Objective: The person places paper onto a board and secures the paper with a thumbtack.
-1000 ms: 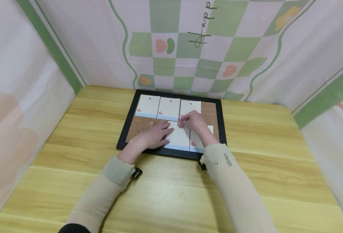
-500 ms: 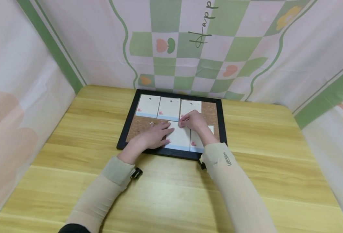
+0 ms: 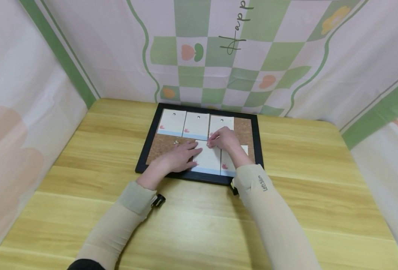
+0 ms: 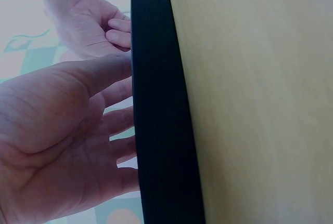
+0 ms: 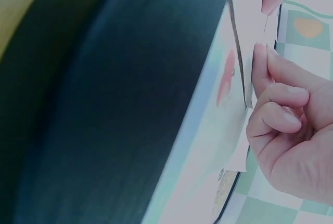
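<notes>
A black-framed corkboard [image 3: 162, 148] lies on the table with white cards on it, each with a blue strip and a pink print. My left hand [image 3: 176, 158] rests with spread fingers on the left side of a lower-row card [image 3: 207, 159]. At that card's top edge my right hand [image 3: 226, 140] pinches a small thumbtack [image 3: 208, 145], mostly covered by the fingertips. In the right wrist view, the right hand's [image 5: 291, 125] thumb and index finger meet at the card, the other fingers curled. Another card [image 3: 228, 164] lies partly beneath the right wrist.
Three upper-row cards, including the top-left card [image 3: 171, 123], bear silvery tacks. Some small loose tacks [image 3: 176, 142] lie on the cork by the left hand. The wooden table [image 3: 192, 225] surrounds the board. A patterned curtain [image 3: 212, 56] hangs behind.
Both hands stay at almost the same spots. The right fingertips shift very slightly, and the tack's head shows more beside them now.
</notes>
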`<state>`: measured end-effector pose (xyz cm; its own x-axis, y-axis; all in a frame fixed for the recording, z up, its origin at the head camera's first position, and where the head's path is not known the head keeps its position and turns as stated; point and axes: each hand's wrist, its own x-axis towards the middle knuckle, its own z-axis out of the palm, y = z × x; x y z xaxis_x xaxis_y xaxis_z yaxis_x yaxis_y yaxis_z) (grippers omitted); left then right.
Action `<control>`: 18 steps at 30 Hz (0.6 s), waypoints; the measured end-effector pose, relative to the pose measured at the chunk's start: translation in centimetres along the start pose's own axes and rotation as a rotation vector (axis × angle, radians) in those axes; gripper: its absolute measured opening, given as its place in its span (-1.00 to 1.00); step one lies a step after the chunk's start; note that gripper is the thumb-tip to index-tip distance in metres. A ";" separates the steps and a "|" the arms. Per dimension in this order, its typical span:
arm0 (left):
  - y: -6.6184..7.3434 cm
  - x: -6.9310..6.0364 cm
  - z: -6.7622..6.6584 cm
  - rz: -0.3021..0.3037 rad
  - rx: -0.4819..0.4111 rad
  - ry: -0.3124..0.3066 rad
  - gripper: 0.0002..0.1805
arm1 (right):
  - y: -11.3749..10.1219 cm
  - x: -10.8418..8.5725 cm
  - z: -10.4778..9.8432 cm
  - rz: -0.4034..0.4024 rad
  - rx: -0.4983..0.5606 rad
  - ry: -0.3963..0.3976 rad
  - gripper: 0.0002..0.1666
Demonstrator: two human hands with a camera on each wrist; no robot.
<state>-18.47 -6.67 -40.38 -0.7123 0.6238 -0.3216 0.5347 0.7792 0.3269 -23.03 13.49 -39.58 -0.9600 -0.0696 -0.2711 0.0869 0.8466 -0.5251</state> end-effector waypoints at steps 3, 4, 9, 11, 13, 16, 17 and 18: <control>0.0 0.0 0.0 0.000 -0.001 -0.001 -0.33 | -0.1 0.0 -0.1 0.001 -0.017 0.002 -0.82; 0.0 0.0 0.0 0.000 -0.002 -0.001 -0.33 | -0.1 0.0 -0.1 0.001 -0.020 0.003 -0.82; 0.0 0.0 0.0 0.001 -0.004 0.000 -0.33 | -0.2 0.1 -0.2 0.011 -0.027 -0.004 -0.81; 0.0 0.0 0.0 0.002 -0.005 0.000 -0.33 | -0.2 0.1 -0.2 0.016 -0.025 -0.009 -0.81; 0.0 0.0 0.0 0.003 -0.006 0.001 -0.33 | -0.2 0.1 -0.2 0.022 -0.022 -0.012 -0.81; 0.0 0.0 0.1 0.005 -0.008 0.002 -0.33 | -0.2 0.0 -0.3 0.026 -0.019 -0.009 -0.81; 0.1 0.0 0.1 0.005 -0.009 0.002 -0.33 | -0.2 0.0 -0.3 0.027 -0.018 -0.007 -0.81; 0.1 0.0 0.1 0.005 -0.009 0.002 -0.33 | -0.2 0.0 -0.3 0.027 -0.017 -0.004 -0.82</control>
<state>-18.42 -6.61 -40.46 -0.7108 0.6274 -0.3181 0.5339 0.7756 0.3368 -23.12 13.51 -39.20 -0.9564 -0.0487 -0.2879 0.1082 0.8568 -0.5042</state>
